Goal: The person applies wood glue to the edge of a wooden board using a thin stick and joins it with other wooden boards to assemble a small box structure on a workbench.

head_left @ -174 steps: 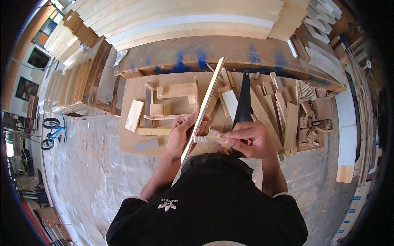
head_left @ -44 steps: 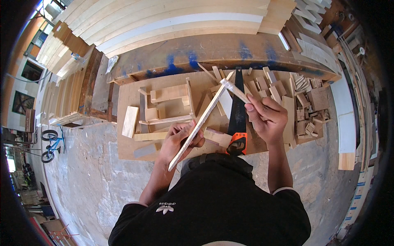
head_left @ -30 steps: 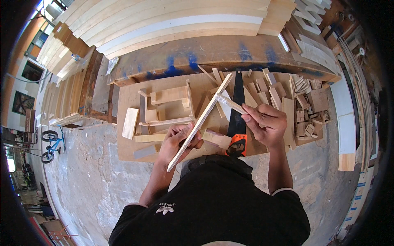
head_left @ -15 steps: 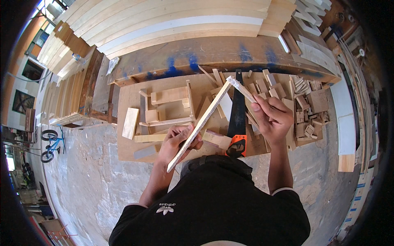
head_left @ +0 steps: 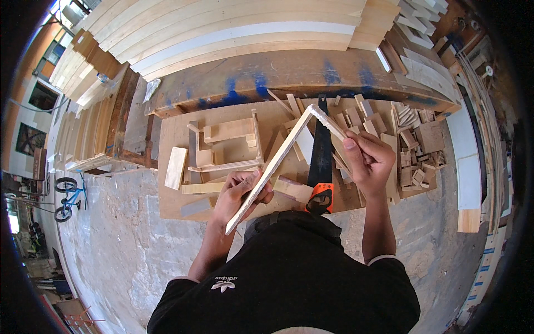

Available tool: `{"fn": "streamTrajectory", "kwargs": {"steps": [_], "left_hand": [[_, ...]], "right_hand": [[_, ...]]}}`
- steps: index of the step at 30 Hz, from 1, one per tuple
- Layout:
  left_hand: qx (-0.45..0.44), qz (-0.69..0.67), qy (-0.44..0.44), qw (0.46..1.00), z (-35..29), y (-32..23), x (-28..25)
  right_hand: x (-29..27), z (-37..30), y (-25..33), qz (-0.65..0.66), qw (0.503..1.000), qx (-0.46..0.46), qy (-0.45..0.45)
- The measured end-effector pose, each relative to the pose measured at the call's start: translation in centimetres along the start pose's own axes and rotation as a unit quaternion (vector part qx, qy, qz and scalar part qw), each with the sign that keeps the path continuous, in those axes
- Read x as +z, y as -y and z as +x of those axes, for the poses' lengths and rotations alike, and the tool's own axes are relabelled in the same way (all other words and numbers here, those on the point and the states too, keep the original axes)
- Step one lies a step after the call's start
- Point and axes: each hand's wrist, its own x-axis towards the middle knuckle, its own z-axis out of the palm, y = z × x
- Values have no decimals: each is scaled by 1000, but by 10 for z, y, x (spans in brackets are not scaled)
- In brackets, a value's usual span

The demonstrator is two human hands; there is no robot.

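Note:
My left hand [head_left: 236, 195] grips a long, narrow wooden strip [head_left: 277, 158] that slants up and away to the right, its edge coated with something white. Between the thumb and fingers of my right hand [head_left: 371, 158] is a thin wooden stick [head_left: 332, 127]. The stick's whitish far end meets the strip's upper end, so the two form a peak. Beneath them on the board lies a handsaw [head_left: 321, 153] with an orange and black handle. A small wooden frame [head_left: 231, 129] of joined pieces rests just beyond my left hand.
Wood offcuts [head_left: 411, 173] crowd the right side of the low brown board [head_left: 167, 210]. Behind it runs a blue-stained bench [head_left: 211, 75] stacked with long planks [head_left: 239, 28]. More planks stand on the left, with a blue bicycle [head_left: 69, 199] on the floor beyond.
My right hand has shifted slightly, and the stick's white-smeared tip has slid a little against the strip's upper end. My left hand stays in almost the same place.

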Motion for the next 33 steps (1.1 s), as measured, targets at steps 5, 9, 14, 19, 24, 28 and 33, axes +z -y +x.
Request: {"fn": "streamTrajectory", "kwargs": {"steps": [5,9,14,19,24,28,33], "left_hand": [[-5,-21,-3,1000,0,2,-4],[-4,-15,3,1000,2,1,-2],[1,-16,8,1000,4,1,0],[-2,-1,9,1000,4,-2,2],[-1,-7,0,1000,5,-1,2],[-2,-3,9,1000,5,-2,3],[-1,19,10,1000,5,-1,4]], "right_hand": [[-5,-6,-6,90,993,82,14],[-6,-7,-3,136,982,134,0],[-6,0,-2,-37,997,-58,-26],[-5,-2,-6,-109,983,-149,-21],[-9,-1,-2,-125,971,-205,14],[-13,-3,-4,-128,972,-197,-4],[-10,0,-3,-133,972,-192,-6]]}}
